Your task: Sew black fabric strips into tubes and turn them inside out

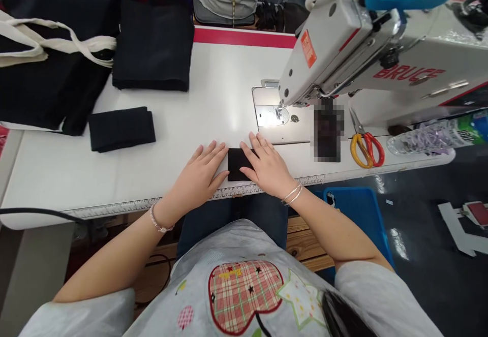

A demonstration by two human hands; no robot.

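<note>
A small black piece of fabric (237,165) lies flat on the white sewing table (198,118) by its front edge. My right hand (269,166) rests over the fabric's right part with its fingers stretched out, hiding that end. Flat on the table at the fabric's left edge is my left hand (202,174), fingers extended and its thumb tip close to or touching the cloth. Beyond my right hand stands the sewing machine (324,47), its presser foot (280,113) over the metal needle plate (267,116).
Folded black fabric (122,129) lies to the left, with larger black stacks (154,44) and white straps (76,44) behind. At right are scissors (366,149) and a plastic bottle of thread scraps (423,141). A measuring tape (244,189) runs along the front edge.
</note>
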